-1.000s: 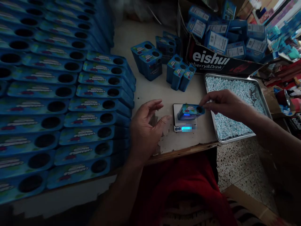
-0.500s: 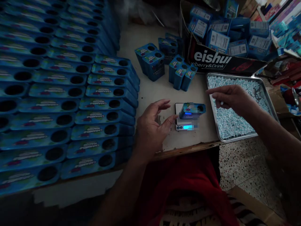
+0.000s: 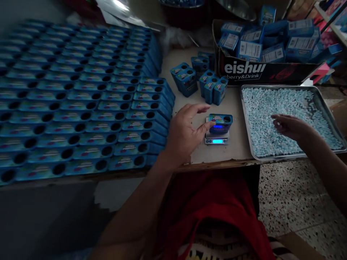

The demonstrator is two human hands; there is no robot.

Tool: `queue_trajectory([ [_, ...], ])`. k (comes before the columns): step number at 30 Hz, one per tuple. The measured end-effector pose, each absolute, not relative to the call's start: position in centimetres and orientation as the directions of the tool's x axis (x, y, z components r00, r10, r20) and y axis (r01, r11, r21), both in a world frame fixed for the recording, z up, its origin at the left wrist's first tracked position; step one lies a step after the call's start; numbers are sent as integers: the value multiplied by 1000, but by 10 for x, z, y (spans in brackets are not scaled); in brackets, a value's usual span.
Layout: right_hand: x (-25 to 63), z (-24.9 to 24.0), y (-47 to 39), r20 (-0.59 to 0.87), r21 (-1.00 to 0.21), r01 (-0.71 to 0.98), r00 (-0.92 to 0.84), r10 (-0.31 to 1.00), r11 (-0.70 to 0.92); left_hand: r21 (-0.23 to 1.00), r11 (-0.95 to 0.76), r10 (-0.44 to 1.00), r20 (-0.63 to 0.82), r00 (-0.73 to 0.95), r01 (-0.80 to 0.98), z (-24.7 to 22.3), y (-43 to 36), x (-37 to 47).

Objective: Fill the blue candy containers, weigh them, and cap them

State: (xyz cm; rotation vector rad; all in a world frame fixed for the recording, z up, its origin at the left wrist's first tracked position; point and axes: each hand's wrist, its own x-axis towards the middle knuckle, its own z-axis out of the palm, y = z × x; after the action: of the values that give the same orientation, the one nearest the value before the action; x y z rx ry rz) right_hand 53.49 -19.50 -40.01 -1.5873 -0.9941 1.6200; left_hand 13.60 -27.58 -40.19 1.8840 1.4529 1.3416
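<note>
A small blue box (image 3: 220,119) with a round dark hole in its top stands on a compact digital scale (image 3: 217,141) with a lit blue display. My left hand (image 3: 187,131) is beside it on the left, thumb and fingers spread apart. The thumb tip overlaps the box's edge; whether it touches, I cannot tell. Over a metal tray (image 3: 251,150) of small pale blue and white candies (image 3: 268,135) is my right hand (image 3: 294,127). Its fingers are bent together around what looks like a white candy (image 3: 278,123).
Rows of similar blue boxes (image 3: 108,104) cover the left of the table. Several more boxes (image 3: 213,86) stand behind the scale. A black carton (image 3: 276,74), filled with blue boxes, is at the back right. The table's front edge (image 3: 217,163) runs just before the scale.
My right hand has moved right and lower over the tray, fingers still together. My left hand stays beside the box on the scale. The camera view has shifted, showing more boxes at left.
</note>
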Motion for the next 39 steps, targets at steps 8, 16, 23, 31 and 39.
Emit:
queue_trajectory([
  [8,537,-407,-195,-514,-858,76,-143,846,-508,445,-438,883,379,278,781,-382,-256,144],
  [16,487,-402,-172,132,-370,857,-334,933,359,181,-505,859,15,511,844,-378,-231,183],
  [23,376,-401,-108,202,-166,818,-519,831,551,257,-271,893,426,143,928,-314,-148,79],
  [31,350,-406,-57,45,45,836,-549,835,547,345,-195,949,303,88,918,-338,-48,-39],
  [39,374,-385,-145,186,-301,766,-537,823,568,313,-324,925,-91,368,893,-382,-41,-72],
])
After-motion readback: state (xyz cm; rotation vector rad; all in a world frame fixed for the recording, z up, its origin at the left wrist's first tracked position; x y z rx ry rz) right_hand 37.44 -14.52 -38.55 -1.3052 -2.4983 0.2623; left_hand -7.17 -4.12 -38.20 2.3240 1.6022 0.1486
